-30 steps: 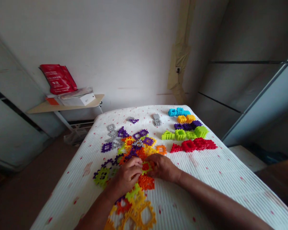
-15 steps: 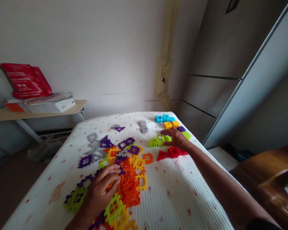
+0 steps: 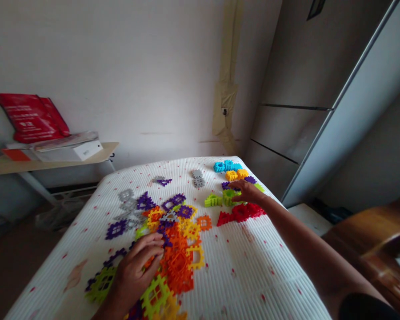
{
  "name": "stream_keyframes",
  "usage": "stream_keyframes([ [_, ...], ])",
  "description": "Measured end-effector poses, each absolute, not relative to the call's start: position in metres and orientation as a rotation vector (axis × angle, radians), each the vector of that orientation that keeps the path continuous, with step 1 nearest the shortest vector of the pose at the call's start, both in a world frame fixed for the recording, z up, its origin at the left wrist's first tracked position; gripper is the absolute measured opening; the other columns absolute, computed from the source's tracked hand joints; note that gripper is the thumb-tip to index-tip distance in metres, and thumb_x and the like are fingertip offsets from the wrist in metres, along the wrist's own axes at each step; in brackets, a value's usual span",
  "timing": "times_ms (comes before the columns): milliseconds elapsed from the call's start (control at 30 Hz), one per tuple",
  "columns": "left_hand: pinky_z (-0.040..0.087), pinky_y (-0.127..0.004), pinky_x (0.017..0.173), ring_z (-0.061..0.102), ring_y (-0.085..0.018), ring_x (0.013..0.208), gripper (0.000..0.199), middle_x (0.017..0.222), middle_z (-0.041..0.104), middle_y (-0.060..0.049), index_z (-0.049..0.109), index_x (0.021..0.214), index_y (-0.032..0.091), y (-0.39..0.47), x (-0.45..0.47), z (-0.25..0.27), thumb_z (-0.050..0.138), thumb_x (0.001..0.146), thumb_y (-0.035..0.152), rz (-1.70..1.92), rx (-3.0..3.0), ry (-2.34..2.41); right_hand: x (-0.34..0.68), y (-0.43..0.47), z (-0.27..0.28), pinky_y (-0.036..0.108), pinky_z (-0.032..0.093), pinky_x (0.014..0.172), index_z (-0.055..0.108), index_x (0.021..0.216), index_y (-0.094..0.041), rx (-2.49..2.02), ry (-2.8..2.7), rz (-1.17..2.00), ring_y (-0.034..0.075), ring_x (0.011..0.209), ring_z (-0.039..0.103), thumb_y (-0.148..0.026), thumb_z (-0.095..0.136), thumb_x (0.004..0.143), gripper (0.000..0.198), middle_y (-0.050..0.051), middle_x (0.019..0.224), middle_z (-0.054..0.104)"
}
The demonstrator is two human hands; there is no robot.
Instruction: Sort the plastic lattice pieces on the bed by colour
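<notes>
Head view: from loose pieces [image 3: 178, 264] to lime blocks [image 3: 213, 201]

Lower left of centre, our left hand [image 3: 138, 264] lies loosely curled over the loose pieces; we cannot tell whether it grips one. Our right hand [image 3: 248, 192], right of centre, has crossed from them to the lime blocks, thumb and fingers apart at one; whether it holds it, we cannot tell. Work, we judge, has shifted rightward.

Beneath spreads our white spotted cover [image 3: 246, 275]. Beyond, a red bag [image 3: 31, 118] sits upper left, the wall [image 3: 136, 66] fills the top, and a grey cabinet [image 3: 293, 66] stands upper right.
</notes>
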State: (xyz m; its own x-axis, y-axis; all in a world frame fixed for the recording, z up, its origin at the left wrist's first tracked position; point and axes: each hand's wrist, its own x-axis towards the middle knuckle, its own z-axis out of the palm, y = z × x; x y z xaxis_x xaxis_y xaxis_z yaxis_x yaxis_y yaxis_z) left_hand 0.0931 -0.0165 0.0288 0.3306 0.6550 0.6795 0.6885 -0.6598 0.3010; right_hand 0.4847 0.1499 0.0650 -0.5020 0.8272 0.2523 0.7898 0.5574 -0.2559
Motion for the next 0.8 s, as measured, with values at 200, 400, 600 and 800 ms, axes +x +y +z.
stream_keyframes([
  [200,0.051,-0.025,0.079,0.062,-0.015,0.09,0.012,0.099,0.063,-0.006,0.062,0.079,0.021,-0.019,0.096,0.035,0.054,0.076,0.012,-1.308,-2.538,-1.316,0.484,0.151,0.063,0.038,0.045,0.088,0.058,0.115,-0.018,-1.326,-2.466,0.137,0.026,0.102,0.058,-0.02,0.071,0.063,0.054,0.01,0.113,0.062],
  [400,0.049,-0.029,0.083,0.06,-0.017,0.094,0.01,0.095,0.064,-0.006,0.065,0.079,0.019,-0.022,0.08,0.052,0.055,0.077,0.019,-1.652,-2.349,-1.649,0.484,0.145,0.073,0.038,0.049,0.084,0.057,0.115,-0.019,-1.201,-2.4,-0.001,0.024,0.097,0.061,-0.027,0.068,0.066,0.051,0.009,0.11,0.063],
  [600,0.049,-0.027,0.072,0.062,-0.017,0.076,0.025,0.082,0.068,-0.004,0.065,0.085,0.017,-0.017,0.028,0.058,0.053,0.073,0.034,-1.67,-1.733,-2.332,0.441,0.088,0.075,0.033,0.052,0.075,0.061,0.102,-0.019,-0.944,-2.308,-0.071,0.02,0.086,0.063,-0.032,0.052,0.084,0.024,0.009,0.098,0.065],
  [800,0.045,-0.027,0.066,0.061,-0.019,0.072,0.025,0.071,0.069,-0.004,0.068,0.078,0.018,-0.01,0.012,0.049,0.052,0.066,0.034,-1.227,-1.919,-2.605,0.382,0.021,0.041,0.025,0.05,0.065,0.062,0.093,-0.018,-0.687,-2.532,0.038,0.015,0.074,0.063,-0.021,0.041,0.091,0.022,0.007,0.084,0.066],
])
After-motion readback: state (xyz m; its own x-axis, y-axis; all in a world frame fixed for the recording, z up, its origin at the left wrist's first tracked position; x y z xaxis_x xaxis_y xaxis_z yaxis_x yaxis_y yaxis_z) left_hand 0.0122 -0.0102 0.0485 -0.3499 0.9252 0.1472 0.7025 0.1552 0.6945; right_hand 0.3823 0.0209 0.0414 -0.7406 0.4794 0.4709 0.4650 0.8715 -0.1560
